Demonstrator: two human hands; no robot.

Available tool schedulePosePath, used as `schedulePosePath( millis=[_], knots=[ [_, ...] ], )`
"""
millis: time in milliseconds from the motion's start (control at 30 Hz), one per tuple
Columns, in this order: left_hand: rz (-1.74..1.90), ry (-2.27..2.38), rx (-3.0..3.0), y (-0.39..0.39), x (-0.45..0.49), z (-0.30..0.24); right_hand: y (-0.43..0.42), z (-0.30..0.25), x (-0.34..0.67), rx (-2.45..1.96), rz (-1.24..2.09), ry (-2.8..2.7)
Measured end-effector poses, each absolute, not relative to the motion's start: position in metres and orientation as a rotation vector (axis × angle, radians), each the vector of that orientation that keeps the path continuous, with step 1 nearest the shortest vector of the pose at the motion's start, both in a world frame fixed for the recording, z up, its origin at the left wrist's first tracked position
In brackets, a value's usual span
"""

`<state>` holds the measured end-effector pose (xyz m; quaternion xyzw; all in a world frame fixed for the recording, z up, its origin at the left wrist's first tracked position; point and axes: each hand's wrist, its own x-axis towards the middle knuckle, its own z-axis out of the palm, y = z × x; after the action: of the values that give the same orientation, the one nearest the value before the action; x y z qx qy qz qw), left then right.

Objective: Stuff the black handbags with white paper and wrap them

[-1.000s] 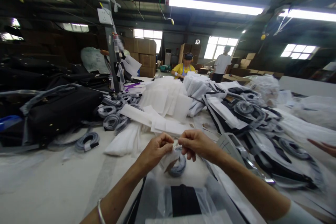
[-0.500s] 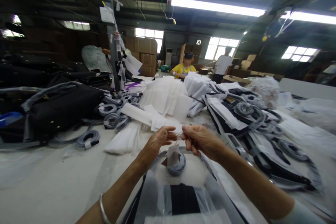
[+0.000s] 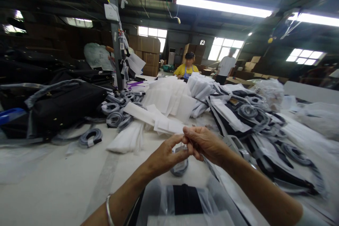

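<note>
My right hand (image 3: 205,143) is closed in a pinch, its thumb and forefinger on a thin string. My left hand (image 3: 168,155) meets it from the left, thumb and forefinger closing around the same string, fingertips touching. A pale hang tag (image 3: 181,164) dangles from the string just below, partly hidden by the left hand. Behind the tag on the table lies a grey, plastic-wrapped coiled strap (image 3: 179,173), mostly covered. Closest to me is a black bag (image 3: 186,199) with translucent wrapping, below both hands.
White foam sheets (image 3: 169,95) are heaped ahead. More coiled straps (image 3: 114,119) and black bags (image 3: 69,104) lie to the left. Wrapped black bags with straps (image 3: 246,111) are piled right. A post (image 3: 118,53) rises at the left. A co-worker in yellow (image 3: 186,69) sits beyond the heap.
My left hand has moved right and its fingers have come together with the right hand's at the string. It now covers part of the tag and coil.
</note>
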<state>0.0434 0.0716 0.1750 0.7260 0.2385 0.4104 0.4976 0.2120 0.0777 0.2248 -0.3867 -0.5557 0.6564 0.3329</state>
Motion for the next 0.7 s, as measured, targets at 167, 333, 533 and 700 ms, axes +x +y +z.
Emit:
schedulePosePath(
  millis=[167,333,533,700],
  knots=[
    [0.858,0.576,1.705,0.065,0.046,0.166,0.071,0.233,0.209,-0.964,1.694,-1.437],
    [0.806,0.417,1.507,0.062,0.039,0.160,0.069,0.234,0.210,-0.981,1.736,-1.322],
    [0.761,0.314,1.245,0.064,0.036,0.160,0.067,0.230,0.205,-1.076,1.631,-1.421],
    [0.788,0.441,1.380,0.063,0.032,0.156,0.062,0.232,0.196,-1.073,1.322,-1.583]
  ],
)
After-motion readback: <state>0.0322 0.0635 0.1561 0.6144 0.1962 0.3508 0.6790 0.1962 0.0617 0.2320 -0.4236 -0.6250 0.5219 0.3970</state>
